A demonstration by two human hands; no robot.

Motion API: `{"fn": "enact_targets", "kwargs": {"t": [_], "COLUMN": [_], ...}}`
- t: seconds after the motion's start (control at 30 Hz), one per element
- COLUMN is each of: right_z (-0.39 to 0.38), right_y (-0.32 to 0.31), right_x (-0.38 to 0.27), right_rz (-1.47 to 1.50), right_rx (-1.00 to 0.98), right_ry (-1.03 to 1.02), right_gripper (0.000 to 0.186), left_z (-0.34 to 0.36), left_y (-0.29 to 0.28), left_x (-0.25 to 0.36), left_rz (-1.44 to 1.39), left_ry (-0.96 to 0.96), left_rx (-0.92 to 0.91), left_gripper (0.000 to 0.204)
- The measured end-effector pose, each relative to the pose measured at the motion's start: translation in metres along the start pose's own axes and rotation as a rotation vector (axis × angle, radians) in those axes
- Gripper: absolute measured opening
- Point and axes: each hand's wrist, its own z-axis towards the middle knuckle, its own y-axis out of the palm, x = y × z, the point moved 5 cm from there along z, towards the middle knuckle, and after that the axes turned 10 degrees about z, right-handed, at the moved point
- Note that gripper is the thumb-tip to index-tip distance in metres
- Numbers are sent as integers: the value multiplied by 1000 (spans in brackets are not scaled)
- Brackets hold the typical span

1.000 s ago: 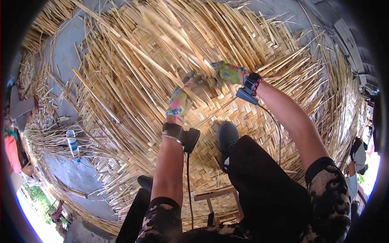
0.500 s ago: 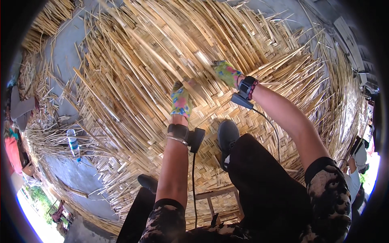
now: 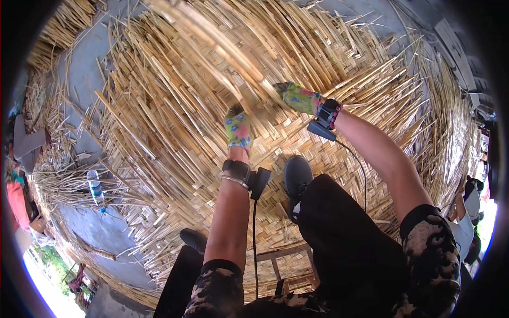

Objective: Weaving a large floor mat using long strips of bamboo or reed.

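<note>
A large mat (image 3: 305, 135) of flat, straw-coloured reed strips is being woven on the floor, with a herringbone pattern near my feet and long loose strips beyond. My left hand (image 3: 237, 130), in a flowered glove, is closed on the near end of some reed strips (image 3: 212, 71) lifted off the mat. Beside it, my right hand (image 3: 298, 98), in a similar green flowered glove, is closed on raised strips (image 3: 233, 53) that slant away to the far left. The lifted strips are blurred, so how many each hand holds is unclear.
My dark shoe (image 3: 298, 177) rests on the woven part, near a low wooden stool (image 3: 281, 265). A plastic bottle (image 3: 96, 191) lies among loose reeds at the left. Bundled reeds (image 3: 58, 34) lie far left. Other people (image 3: 466, 222) are at the right edge.
The raised strips have come up higher and show larger and nearer. My left hand has moved slightly right; my right hand has shifted a little right and down.
</note>
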Motion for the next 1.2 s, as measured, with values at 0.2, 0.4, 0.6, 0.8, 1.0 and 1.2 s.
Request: {"fn": "enact_targets", "kwargs": {"t": [0.2, 0.4, 0.6, 0.8, 1.0, 1.2], "right_z": [14, 34, 29, 21, 31, 36], "right_y": [20, 45, 59, 61, 17, 17], "right_x": [-17, -21, -15, -10, -11, -12], "right_rz": [-937, -1719, -2141, -1709, -1282, -2257], "right_rx": [-44, -128, -168, 122, 282, -137], "right_ry": [19, -62, -205, -245, 8, -272], "right_gripper": [29, 24, 20, 19, 11, 3], "left_z": [2, -1, -8, -5, 1, -3], "left_y": [0, 0, 13, 13, 7, 5], "left_x": [13, 15, -6, 1, 11, 6], "left_rz": [-19, -72, -413, -428, -259, -302], "left_ry": [-11, -51, 61, 39, 36, 47], "left_rx": [-26, 102, 243, 168, 192, 223], "left_gripper": [27, 25, 35, 38, 33, 31]}}
